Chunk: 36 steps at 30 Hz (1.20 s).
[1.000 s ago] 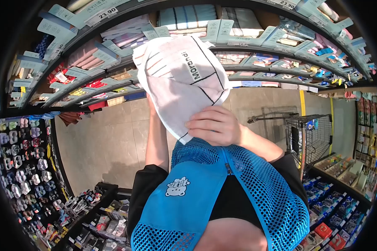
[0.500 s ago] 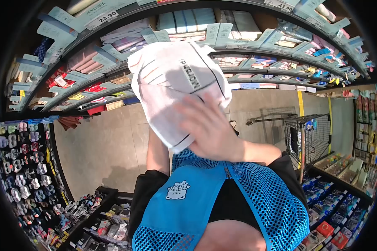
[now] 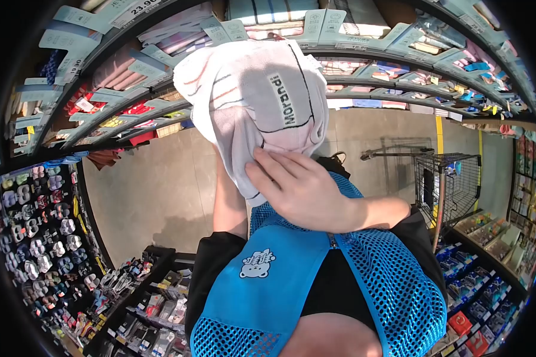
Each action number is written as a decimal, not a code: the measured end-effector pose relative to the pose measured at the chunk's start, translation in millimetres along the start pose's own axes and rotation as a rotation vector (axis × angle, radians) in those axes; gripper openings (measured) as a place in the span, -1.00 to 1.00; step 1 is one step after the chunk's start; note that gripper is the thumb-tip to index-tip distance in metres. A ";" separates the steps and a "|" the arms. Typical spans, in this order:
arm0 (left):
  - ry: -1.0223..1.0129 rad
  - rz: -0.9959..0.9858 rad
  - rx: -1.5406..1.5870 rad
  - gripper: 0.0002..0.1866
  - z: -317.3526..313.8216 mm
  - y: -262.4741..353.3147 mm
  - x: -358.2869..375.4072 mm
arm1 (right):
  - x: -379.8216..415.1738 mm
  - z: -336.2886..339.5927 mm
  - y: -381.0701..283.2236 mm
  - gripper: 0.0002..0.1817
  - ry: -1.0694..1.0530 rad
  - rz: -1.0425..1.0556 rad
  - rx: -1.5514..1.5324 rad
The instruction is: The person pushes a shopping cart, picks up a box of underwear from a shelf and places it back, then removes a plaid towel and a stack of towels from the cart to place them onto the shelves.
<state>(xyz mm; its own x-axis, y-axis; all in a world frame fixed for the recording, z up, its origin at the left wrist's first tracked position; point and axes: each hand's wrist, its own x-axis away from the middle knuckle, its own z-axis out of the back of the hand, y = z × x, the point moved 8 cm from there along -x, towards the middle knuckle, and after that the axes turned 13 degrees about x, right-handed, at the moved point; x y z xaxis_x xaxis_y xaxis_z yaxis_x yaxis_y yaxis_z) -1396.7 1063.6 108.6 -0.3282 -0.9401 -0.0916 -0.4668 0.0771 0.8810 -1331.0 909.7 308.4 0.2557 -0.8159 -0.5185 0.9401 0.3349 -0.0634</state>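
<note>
A white, pink and grey towel (image 3: 232, 125) with dark and orange stripes and the lettering "Morand" is held up before my chest, in front of the shelves. My left forearm (image 3: 229, 205) rises underneath it; the towel covers the left hand and hangs over it, so those fingers are hidden. Across the towel's near lower part lies my right hand (image 3: 307, 193), its fingers stretched out and slightly apart, touching the fabric from above. The towel's surface is creased and bulges over what is below it.
Shelves of folded towels (image 3: 274, 12) with price labels curve across the top. On the right stands a wire shopping cart (image 3: 452, 184). Slippers (image 3: 39, 238) hang on the left wall. Display bins (image 3: 161, 315) of packaged goods are lower left, and a blue-toned shelf (image 3: 470, 279) is lower right.
My right hand has slid slightly down and right on the towel. The towel's lettered panel has turned more upright, and its lower part has become more folded.
</note>
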 end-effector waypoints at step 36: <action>0.027 0.504 0.459 -0.43 -23.1 -17.6 26.0 | 103.9 -144.9 125.0 -0.37 0.116 -1.186 -1.998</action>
<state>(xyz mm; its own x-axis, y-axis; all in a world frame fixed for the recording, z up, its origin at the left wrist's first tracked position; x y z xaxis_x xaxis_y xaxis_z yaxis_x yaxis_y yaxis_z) -1378.1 1030.1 101.4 -0.5794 -0.7597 0.2951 -0.5651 0.6354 0.5263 -1219.7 935.1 123.0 -0.1161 -0.9341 0.3376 -0.7152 -0.1572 -0.6810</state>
